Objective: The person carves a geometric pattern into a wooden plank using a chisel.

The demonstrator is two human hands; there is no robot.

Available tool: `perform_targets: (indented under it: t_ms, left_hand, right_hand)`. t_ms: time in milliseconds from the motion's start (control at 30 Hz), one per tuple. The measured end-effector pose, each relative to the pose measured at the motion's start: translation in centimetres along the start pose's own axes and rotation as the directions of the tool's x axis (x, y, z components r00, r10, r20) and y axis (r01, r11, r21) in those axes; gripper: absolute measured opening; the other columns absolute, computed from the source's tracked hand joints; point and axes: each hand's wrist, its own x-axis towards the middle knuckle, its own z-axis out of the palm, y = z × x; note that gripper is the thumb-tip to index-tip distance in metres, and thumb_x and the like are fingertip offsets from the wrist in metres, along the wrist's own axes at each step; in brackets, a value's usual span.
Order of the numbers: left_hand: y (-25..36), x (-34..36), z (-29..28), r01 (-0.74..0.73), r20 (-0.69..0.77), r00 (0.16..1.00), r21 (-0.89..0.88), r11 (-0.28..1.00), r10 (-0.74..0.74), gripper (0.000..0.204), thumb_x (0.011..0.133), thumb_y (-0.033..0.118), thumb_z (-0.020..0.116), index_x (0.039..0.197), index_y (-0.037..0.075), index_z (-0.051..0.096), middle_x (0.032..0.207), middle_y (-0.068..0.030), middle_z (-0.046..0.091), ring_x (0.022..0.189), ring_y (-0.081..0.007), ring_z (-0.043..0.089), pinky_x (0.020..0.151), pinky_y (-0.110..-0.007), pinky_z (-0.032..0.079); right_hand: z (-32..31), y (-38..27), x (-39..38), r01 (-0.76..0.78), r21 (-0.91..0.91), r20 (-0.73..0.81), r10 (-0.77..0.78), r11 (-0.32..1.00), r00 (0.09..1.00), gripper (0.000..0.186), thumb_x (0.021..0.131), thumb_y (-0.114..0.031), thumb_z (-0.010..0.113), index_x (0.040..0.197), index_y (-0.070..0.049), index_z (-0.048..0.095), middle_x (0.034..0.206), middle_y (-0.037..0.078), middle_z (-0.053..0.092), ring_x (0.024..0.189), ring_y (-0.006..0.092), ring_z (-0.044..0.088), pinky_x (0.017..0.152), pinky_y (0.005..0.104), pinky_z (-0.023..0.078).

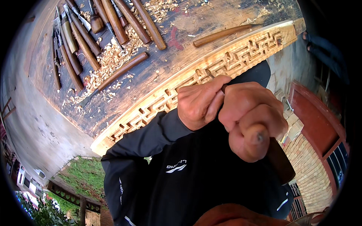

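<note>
A long pale wooden board [166, 98], cut with an angular lattice pattern, lies along the near edge of the workbench. Over its middle, my left hand [200, 103] is closed around the lower shaft of a carving chisel [210, 73], whose thin metal end meets the grooves. My right hand [252, 118] makes a fist just behind it, round the same tool. A thick dark wooden handle [281, 162] sticks out below that fist, toward my body. The fingers hide most of the shaft, and I cannot make out the cutting edge.
Several wooden-handled chisels [81, 37] lie bunched at the far left of the worn workbench [166, 69]. Wood shavings [109, 60] heap around them. One chisel [124, 71] rests nearer, another [222, 35] beyond the board. A person's legs [326, 52] show at right.
</note>
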Motion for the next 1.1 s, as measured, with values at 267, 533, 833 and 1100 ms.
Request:
perform_targets:
  t_ms: [267, 533, 833, 1100]
  left_hand:
    - [-0.4, 0.0, -0.2, -0.036, 0.167, 0.985, -0.038, 0.999, 0.042, 0.032, 0.09, -0.008, 0.068, 0.119, -0.004, 0.081, 0.082, -0.0108, 0.08, 0.072, -0.0239, 0.081, 0.065, -0.031, 0.063]
    - [-0.2, 0.0, -0.7, -0.235, 0.355, 0.908, -0.002, 0.972, 0.22, 0.039, 0.083, -0.013, 0.069, 0.12, -0.004, 0.079, 0.084, -0.0064, 0.081, 0.068, -0.0217, 0.079, 0.058, -0.031, 0.06]
    - [-0.6, -0.3, -0.7, -0.22, 0.274, 0.932, -0.086, 0.972, 0.235, 0.043, 0.078, -0.016, 0.071, 0.119, -0.004, 0.079, 0.077, -0.0083, 0.076, 0.066, -0.0239, 0.078, 0.058, -0.033, 0.059]
    - [-0.6, -0.7, -0.4, -0.294, 0.215, 0.933, -0.004, 0.956, 0.288, 0.043, 0.079, 0.003, 0.077, 0.121, 0.0, 0.08, 0.066, -0.003, 0.055, 0.05, -0.0183, 0.056, 0.045, -0.034, 0.041]
  right_hand:
    - [0.2, 0.2, -5.3, 0.191, -0.047, -0.318, -0.196, 0.98, 0.928, 0.03, 0.093, -0.002, 0.061, 0.068, -0.002, 0.045, 0.063, 0.013, 0.062, 0.043, 0.0162, 0.048, 0.039, 0.0311, 0.038]
    - [-1.6, -4.1, -7.5, 0.111, -0.169, -0.094, -0.128, 0.979, 0.987, 0.052, 0.119, -0.05, 0.048, 0.085, -0.01, 0.052, 0.07, 0.002, 0.066, 0.047, 0.0159, 0.059, 0.043, 0.031, 0.046]
    - [-1.3, -3.9, -7.4, 0.162, -0.171, -0.12, -0.184, 0.972, 0.976, 0.048, 0.109, -0.037, 0.074, 0.08, -0.006, 0.051, 0.078, 0.014, 0.074, 0.055, 0.0249, 0.069, 0.046, 0.0355, 0.055]
    - [-2.6, -3.8, -5.0, 0.192, -0.012, 0.17, -0.188, 0.981, 0.967, 0.055, 0.114, -0.048, 0.063, 0.082, -0.004, 0.056, 0.08, 0.019, 0.075, 0.06, 0.0289, 0.074, 0.049, 0.0398, 0.06]
